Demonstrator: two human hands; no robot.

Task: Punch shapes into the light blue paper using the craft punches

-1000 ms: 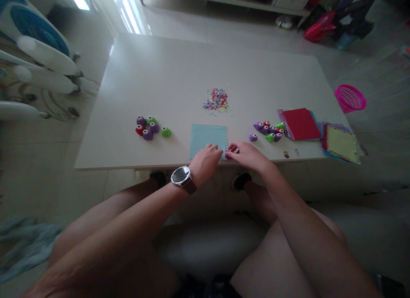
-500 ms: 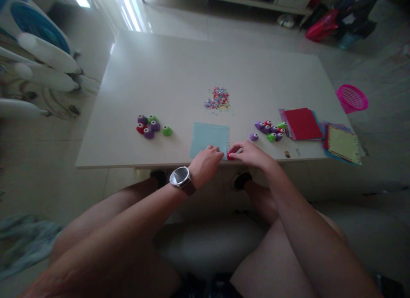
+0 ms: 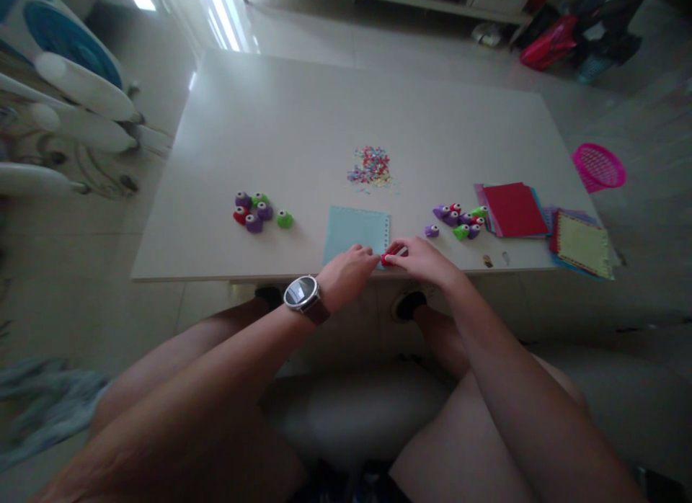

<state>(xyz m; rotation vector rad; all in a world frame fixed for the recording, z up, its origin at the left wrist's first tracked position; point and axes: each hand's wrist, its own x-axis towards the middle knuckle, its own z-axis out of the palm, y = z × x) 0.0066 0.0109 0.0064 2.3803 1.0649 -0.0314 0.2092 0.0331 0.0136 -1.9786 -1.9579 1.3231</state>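
At the near edge of the worktop (image 3: 303, 128), the right hand (image 3: 424, 259) has its grip closed on a small red punch (image 3: 390, 256) at the near right corner of the light blue paper sheet (image 3: 354, 228), while the left hand (image 3: 346, 274) presses on that sheet's near edge, holding nothing.

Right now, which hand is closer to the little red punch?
Right. The right hand grips the red paper punch at the blue paper's near corner; the left hand rests beside it on the paper.

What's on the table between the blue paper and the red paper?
A bunch of small punches, purple, green and red, sits between the blue paper and the red paper, in the head view.
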